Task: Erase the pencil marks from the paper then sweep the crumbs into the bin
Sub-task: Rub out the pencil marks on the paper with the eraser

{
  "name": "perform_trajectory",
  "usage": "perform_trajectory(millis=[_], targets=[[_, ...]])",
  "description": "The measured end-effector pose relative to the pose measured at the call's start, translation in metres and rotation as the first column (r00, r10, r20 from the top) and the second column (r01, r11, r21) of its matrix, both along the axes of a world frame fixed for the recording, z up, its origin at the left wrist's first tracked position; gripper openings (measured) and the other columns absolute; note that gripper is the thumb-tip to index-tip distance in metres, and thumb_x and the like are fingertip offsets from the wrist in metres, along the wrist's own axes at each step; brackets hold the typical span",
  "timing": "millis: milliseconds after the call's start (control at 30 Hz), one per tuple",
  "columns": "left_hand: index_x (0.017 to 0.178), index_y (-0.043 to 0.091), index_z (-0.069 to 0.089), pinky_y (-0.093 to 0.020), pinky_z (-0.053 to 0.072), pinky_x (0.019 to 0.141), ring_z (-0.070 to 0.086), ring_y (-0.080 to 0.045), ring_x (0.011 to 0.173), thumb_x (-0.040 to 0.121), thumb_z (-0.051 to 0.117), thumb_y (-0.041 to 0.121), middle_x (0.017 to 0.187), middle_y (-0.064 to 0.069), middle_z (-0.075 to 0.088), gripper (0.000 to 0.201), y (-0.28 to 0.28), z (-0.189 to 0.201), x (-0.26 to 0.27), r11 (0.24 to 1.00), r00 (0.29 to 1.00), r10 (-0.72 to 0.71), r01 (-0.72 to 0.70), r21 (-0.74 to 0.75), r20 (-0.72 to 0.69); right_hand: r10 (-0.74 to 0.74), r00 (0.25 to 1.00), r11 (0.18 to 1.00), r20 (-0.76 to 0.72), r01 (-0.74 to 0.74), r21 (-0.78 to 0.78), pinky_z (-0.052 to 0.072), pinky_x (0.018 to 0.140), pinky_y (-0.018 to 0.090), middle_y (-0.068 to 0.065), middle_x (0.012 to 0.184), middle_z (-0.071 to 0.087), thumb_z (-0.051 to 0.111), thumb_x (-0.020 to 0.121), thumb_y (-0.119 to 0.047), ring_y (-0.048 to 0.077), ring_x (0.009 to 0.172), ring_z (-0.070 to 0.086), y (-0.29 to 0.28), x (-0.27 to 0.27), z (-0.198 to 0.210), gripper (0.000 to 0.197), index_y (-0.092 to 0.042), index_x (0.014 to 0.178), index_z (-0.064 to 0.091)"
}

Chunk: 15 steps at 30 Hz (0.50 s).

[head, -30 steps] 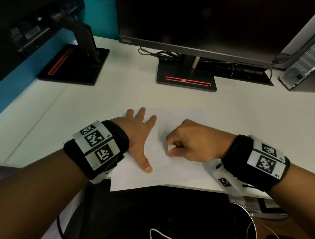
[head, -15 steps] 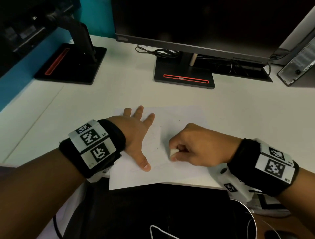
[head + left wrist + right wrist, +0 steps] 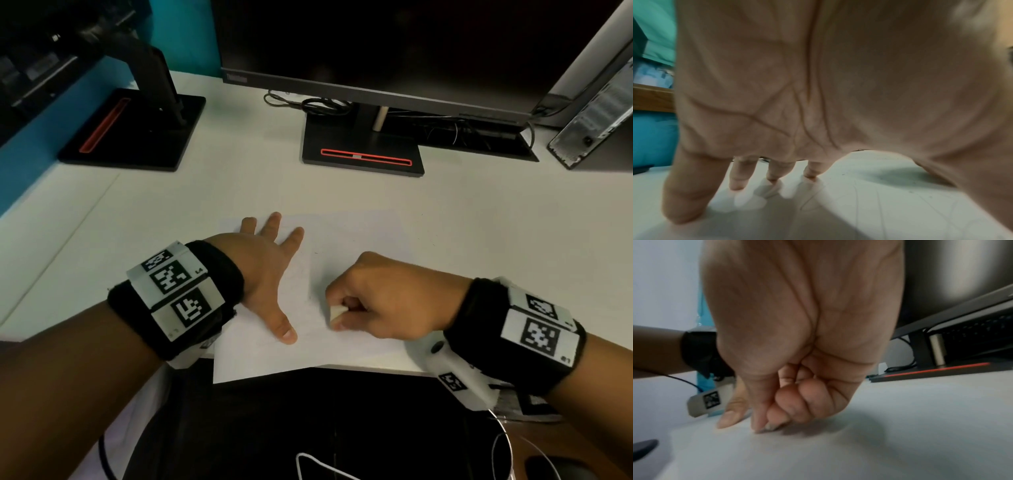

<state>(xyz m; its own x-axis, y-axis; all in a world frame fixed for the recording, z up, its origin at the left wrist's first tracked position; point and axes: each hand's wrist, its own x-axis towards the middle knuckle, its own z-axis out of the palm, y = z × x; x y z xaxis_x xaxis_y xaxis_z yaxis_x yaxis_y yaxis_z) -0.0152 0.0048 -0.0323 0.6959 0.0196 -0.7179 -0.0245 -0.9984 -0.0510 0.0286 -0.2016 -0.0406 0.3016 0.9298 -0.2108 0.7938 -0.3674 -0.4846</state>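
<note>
A white sheet of paper (image 3: 346,236) lies at the desk's near edge, its near left corner hanging over it. Faint pencil lines (image 3: 301,284) show on the sheet between my hands, and also in the left wrist view as pencil lines (image 3: 879,199). My left hand (image 3: 270,270) lies flat on the paper's left half, fingers spread, thumb pressing down. My right hand (image 3: 370,301) pinches a small white eraser (image 3: 337,312) against the paper. In the right wrist view the right hand (image 3: 777,402) is curled, fingertips on the sheet; the eraser is hidden there.
A monitor on a black stand (image 3: 363,150) stands behind the paper, with cables (image 3: 318,104) at its foot. A second black stand (image 3: 133,130) is at the back left, a grey computer case (image 3: 596,113) at the back right. Below the desk edge it is dark, with a white cable (image 3: 308,462).
My right hand has shifted slightly toward me along the paper with the eraser; more of the eraser shows now. The left hand keeps its place on the sheet.
</note>
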Motion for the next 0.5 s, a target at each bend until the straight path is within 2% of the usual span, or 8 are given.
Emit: perform_trajectory(millis=[67, 167, 267, 400, 500], targets=[[0.151, 0.032, -0.033, -0.060, 0.021, 0.120, -0.024, -0.036, 0.150, 0.050, 0.081, 0.080, 0.159, -0.003, -0.039, 0.159, 0.000, 0.000, 0.001, 1.000, 1.000, 0.006, -0.006, -0.007, -0.005, -0.054, 0.998, 0.998, 0.025, 0.055, -0.012, 0.034, 0.055, 0.017, 0.003, 0.056, 0.052, 0.068, 0.093, -0.024, 0.016, 0.055, 0.046, -0.006, 0.011, 0.004, 0.028, -0.006, 0.073, 0.062], [0.152, 0.032, -0.032, -0.060, 0.020, 0.120, -0.024, -0.036, 0.150, 0.051, 0.081, 0.079, 0.159, -0.004, -0.039, 0.158, 0.000, 0.000, 0.001, 1.000, 1.000, 0.005, -0.005, -0.010, -0.004, -0.071, 0.995, 0.997, 0.073, 0.070, 0.016, 0.031, 0.054, 0.013, -0.003, 0.054, 0.049, 0.068, 0.093, -0.022, 0.011, 0.053, 0.046, -0.007, 0.008, 0.003, 0.026, -0.008, 0.072, 0.062], [0.152, 0.032, -0.032, -0.060, 0.021, 0.119, -0.024, -0.036, 0.150, 0.051, 0.081, 0.079, 0.159, -0.003, -0.038, 0.158, 0.000, 0.002, 0.000, 1.000, 1.000, 0.006, -0.006, -0.006, 0.000, -0.027, 1.000, 1.000, -0.002, 0.027, -0.010, 0.032, 0.055, 0.013, -0.005, 0.053, 0.046, 0.069, 0.094, -0.023, 0.010, 0.052, 0.045, -0.010, 0.001, 0.003, 0.028, -0.010, 0.070, 0.059], [0.152, 0.031, -0.031, -0.060, 0.023, 0.119, -0.022, -0.037, 0.150, 0.053, 0.081, 0.078, 0.160, -0.005, -0.037, 0.157, -0.003, 0.003, 0.001, 1.000, 1.000, 0.019, -0.019, -0.007, 0.002, -0.135, 0.990, 0.990, 0.040, 0.136, -0.025, 0.035, 0.056, 0.011, -0.011, 0.051, 0.049, 0.070, 0.092, -0.023, 0.008, 0.055, 0.051, -0.021, 0.020, 0.006, 0.023, -0.016, 0.071, 0.064], [0.152, 0.033, -0.032, -0.060, 0.024, 0.119, -0.020, -0.037, 0.151, 0.052, 0.081, 0.078, 0.161, -0.006, -0.035, 0.157, -0.002, 0.005, 0.003, 1.000, 1.000, 0.012, -0.012, -0.008, 0.017, -0.171, 0.985, 0.985, 0.037, 0.171, 0.011, 0.037, 0.055, 0.015, -0.009, 0.052, 0.050, 0.069, 0.092, -0.024, 0.010, 0.055, 0.052, -0.024, 0.018, 0.000, 0.026, -0.019, 0.069, 0.059]])
